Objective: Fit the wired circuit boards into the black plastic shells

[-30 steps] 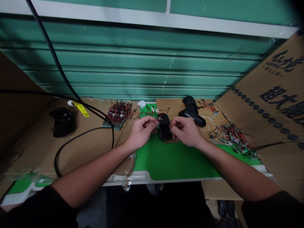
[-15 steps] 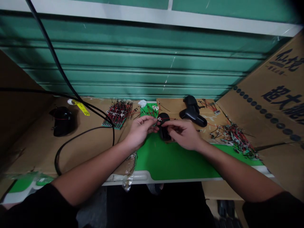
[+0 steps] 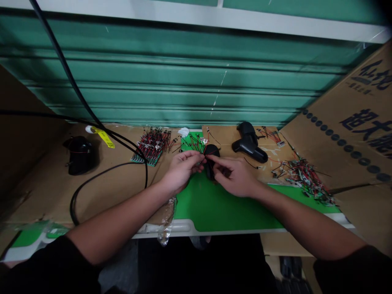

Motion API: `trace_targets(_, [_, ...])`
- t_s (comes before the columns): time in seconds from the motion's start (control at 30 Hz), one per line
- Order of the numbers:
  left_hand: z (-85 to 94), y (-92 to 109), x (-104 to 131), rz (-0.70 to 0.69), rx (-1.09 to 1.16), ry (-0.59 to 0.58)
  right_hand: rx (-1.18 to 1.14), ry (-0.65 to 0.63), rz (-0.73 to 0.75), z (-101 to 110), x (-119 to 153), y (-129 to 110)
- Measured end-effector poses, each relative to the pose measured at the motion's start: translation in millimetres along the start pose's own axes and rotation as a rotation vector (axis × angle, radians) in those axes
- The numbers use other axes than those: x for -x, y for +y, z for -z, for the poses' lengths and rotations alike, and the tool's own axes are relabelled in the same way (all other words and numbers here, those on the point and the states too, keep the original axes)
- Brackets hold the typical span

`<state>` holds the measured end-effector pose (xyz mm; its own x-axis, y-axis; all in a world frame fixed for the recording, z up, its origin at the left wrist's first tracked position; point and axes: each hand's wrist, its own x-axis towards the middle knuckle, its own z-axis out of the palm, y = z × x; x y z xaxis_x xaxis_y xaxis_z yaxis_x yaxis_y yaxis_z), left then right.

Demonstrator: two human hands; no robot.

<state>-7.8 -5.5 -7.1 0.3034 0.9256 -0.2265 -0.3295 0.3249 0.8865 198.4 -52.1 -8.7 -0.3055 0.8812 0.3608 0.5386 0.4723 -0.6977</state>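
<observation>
The thumb and forefinger of my left hand (image 3: pixel 185 169) are pinched on a small wired circuit board, mostly hidden by the fingers. My right hand (image 3: pixel 234 175) meets it from the other side, forefinger stretched to the left fingertips and other fingers curled; what it grips, if anything, is too small to make out. Under both hands a black plastic housing (image 3: pixel 212 151) lies on the green tabletop (image 3: pixel 226 208), partly covered by the fingers. Just behind my left fingertips, several small boards with red and black wires (image 3: pixel 196 141) are spread out.
A dense batch of wired boards (image 3: pixel 150 147) sits left, crossed by black cables (image 3: pixel 92 112). Another black housing (image 3: pixel 80 155) stands far left. Black casings (image 3: pixel 249 145) lie back right, near a heap of wired boards (image 3: pixel 306 177). A cardboard wall (image 3: pixel 361 134) borders the right side.
My right forefinger has moved left and now reaches my left fingertips. The red wire that stretched toward my right hand no longer shows there. The left hand has barely moved.
</observation>
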Motion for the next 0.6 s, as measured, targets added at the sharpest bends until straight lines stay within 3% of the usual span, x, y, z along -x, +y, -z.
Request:
trace_targets(0.1, [0.5, 9, -1, -0.045, 0.043, 0.021, -0.074, -0.012, -0.041, 1, 2, -1])
trace_targets(0.2, [4.2, 23, -5, -0.128, 0.092, 0.042, -0.197, -0.103, -0.094, 12, 4, -4])
trace_targets(0.37, [14.1, 33, -12, -0.265, 0.101, 0.081, -0.435, -0.475, -0.055, 50, 0, -2])
trace_targets(0.4, [16.1, 32, -13, -0.269, 0.077, 0.066, -0.507, -0.492, -0.05, 58, -1, 0])
trace_targets(0.5, [22.3, 29, -13, -0.245, -0.09, -0.085, -0.841, -0.304, -0.01, 78, -5, 10])
trace_targets(0.6, [26.6, 27, -7, -0.184, -0.418, -0.378, -1.084, -0.077, 0.039, 90, -9, 19])
